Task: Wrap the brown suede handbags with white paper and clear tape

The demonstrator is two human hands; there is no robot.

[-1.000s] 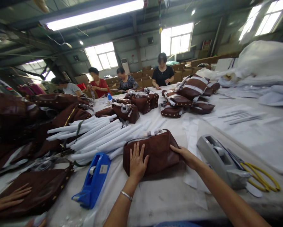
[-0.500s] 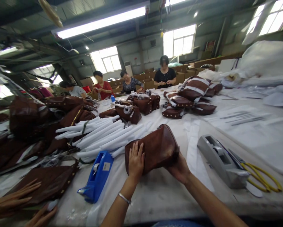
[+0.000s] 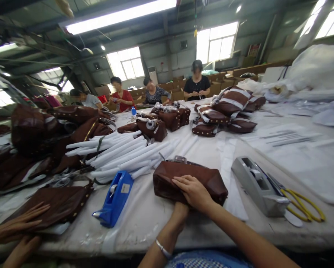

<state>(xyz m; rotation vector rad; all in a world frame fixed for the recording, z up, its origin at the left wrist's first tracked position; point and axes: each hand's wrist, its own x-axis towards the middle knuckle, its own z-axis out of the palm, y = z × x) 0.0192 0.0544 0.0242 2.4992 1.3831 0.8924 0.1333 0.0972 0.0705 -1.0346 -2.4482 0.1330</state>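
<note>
A brown leather handbag (image 3: 169,176) lies on its side on the table in front of me. My right hand (image 3: 193,191) rests across its near face, fingers stretched out flat against the leather. The wrist of my left hand (image 3: 180,214), wearing a silver bangle (image 3: 163,248), goes in below the bag's near edge; the bag and my right hand hide its fingers. Some clear wrapping (image 3: 180,159) shows along the bag's far side.
To the left stand a blue tape dispenser (image 3: 115,201) and white paper rolls (image 3: 128,152). A grey dispenser (image 3: 260,190) and yellow-handled scissors (image 3: 306,208) lie right. A co-worker's hand (image 3: 24,221) presses another brown bag (image 3: 52,204). Finished-looking bags (image 3: 234,104) are piled farther back.
The bag has been turned and lowered to the table. My right hand has moved from its right end onto its near face; my left has slid from its face to underneath.
</note>
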